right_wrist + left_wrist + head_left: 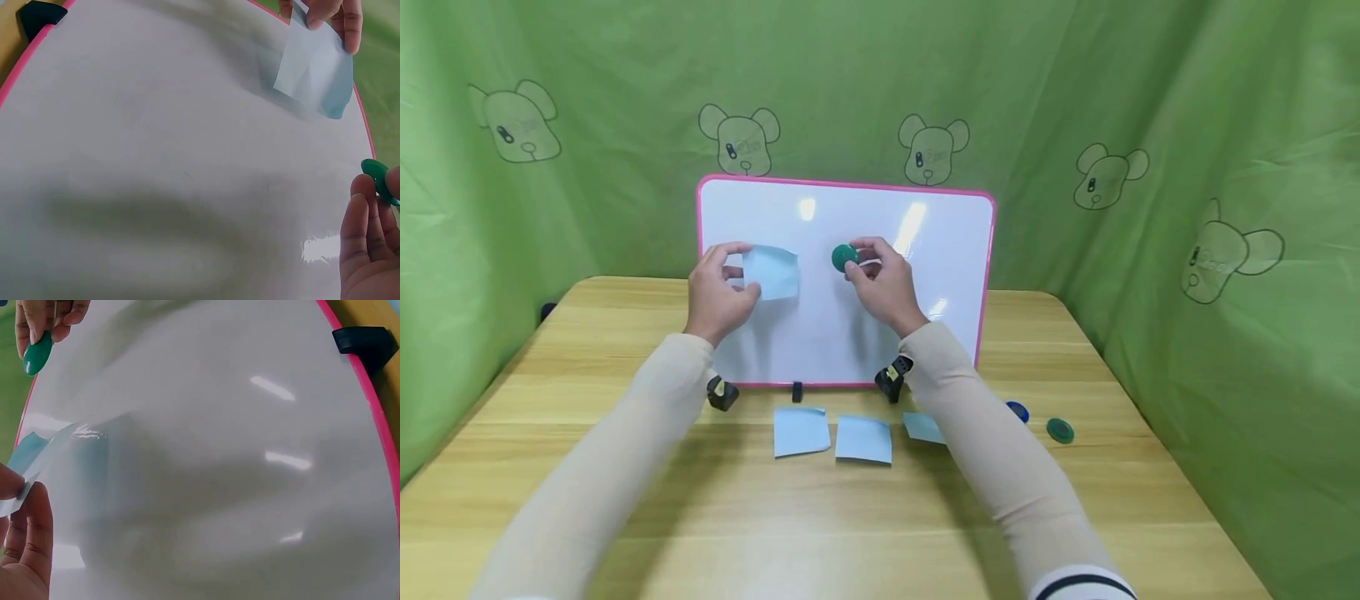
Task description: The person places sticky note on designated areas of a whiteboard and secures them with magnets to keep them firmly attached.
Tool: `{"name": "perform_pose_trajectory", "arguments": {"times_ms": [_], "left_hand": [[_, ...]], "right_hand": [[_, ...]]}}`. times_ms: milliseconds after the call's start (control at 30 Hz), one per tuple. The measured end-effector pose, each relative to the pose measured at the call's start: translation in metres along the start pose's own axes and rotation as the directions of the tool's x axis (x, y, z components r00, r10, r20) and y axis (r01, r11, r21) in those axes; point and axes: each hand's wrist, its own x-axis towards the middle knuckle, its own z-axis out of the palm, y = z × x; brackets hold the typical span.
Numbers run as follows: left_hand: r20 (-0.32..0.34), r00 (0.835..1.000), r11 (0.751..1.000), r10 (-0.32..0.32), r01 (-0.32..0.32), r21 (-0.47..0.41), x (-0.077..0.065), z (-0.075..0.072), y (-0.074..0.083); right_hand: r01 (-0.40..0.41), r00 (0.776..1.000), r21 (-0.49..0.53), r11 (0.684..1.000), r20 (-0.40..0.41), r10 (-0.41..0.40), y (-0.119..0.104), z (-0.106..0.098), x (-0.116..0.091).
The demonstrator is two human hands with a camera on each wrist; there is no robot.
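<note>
My left hand [718,293] pinches a light blue sticky note [772,272] by its left side, in front of the upper left of a whiteboard [827,342] with a pink rim. In the left wrist view the sticky note [47,453] stands off the board, its reflection showing on the surface. Between thumb and fingers, my right hand [886,283] holds a round green magnet [845,257] to the right of the note. The right wrist view shows that green magnet [376,178] edge-on, apart from the board, and the note [315,65] hanging from the left hand.
Several blue sticky notes [801,432] lie in a row on the wooden table [737,517] before the board. A blue magnet [1018,411] and another green magnet [1060,430] lie at the right. Dark clips [797,392] support the board's lower edge. Green curtains [850,67] surround the table.
</note>
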Motion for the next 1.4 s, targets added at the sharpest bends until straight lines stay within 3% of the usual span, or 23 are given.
{"name": "perform_pose_trajectory", "arguments": {"times_ms": [300, 633, 900, 1400], "left_hand": [[0.008, 1.0, 1.0, 0.013, -0.013, 0.018, 0.01, 0.002, 0.0], [0.016, 1.0, 0.998, -0.02, 0.019, 0.058, 0.022, 0.005, 0.002], [-0.004, 1.0, 0.997, -0.023, 0.023, 0.074, 0.031, 0.004, 0.001], [-0.026, 0.999, 0.993, -0.023, 0.026, 0.119, 0.042, 0.005, -0.001]], "right_hand": [[0.001, 1.0, -0.003, 1.0, -0.002, -0.001, -0.001, 0.007, 0.009], [-0.044, 0.999, 0.008, 0.999, 0.013, 0.044, -0.007, 0.017, 0.021], [-0.084, 0.996, 0.03, 0.996, 0.008, 0.084, -0.011, 0.029, 0.032], [-0.086, 0.996, 0.083, 0.993, 0.021, 0.085, -0.024, 0.048, 0.041]]}}
